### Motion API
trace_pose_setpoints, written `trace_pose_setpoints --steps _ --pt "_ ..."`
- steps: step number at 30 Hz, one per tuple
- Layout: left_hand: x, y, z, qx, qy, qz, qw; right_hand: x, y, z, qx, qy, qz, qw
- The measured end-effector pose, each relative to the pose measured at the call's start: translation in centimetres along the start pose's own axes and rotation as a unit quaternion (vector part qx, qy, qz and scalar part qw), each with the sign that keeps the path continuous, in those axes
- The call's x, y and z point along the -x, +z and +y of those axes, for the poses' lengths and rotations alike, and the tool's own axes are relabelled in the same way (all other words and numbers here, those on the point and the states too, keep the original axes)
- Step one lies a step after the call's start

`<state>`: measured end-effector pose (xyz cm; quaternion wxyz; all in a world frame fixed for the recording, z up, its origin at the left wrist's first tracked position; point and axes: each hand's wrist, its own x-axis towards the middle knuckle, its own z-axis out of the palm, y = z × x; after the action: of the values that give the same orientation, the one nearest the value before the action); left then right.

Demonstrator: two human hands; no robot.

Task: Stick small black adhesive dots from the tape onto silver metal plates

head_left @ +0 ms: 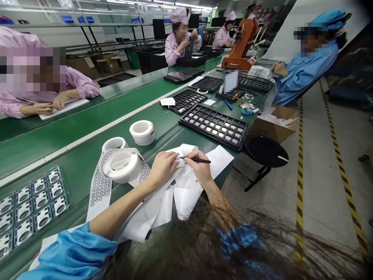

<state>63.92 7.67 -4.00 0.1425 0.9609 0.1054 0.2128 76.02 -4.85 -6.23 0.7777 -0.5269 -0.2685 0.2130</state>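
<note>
Tool (201,160) in R grip (200,168), nr L grip (163,165)

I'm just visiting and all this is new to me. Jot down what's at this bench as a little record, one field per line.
Left hand: left hand resting fingers on white sheets
Right hand: right hand gripping a slim black tool, tip toward the left fingers
Beside left arm: white roll; strip printed with rings
Far left: parts with round holes
Beyond hands: black compartment tray, partly filled
Nearby: person in blue, people in pink
</note>
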Motion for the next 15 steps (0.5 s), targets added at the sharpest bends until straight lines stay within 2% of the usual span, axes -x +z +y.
trace_pose_setpoints --steps 10,15 --pt "-0.11 0.46 -0.53 0.104 -0.058 0.018 0.993 0.12 0.03 0.36 0.023 -0.015 -0.013 1.0" --pt "0.06 0.71 -0.62 0.123 -0.085 0.025 0.988 0.14 0.16 0.29 0.035 -0.014 -0.004 0.999"
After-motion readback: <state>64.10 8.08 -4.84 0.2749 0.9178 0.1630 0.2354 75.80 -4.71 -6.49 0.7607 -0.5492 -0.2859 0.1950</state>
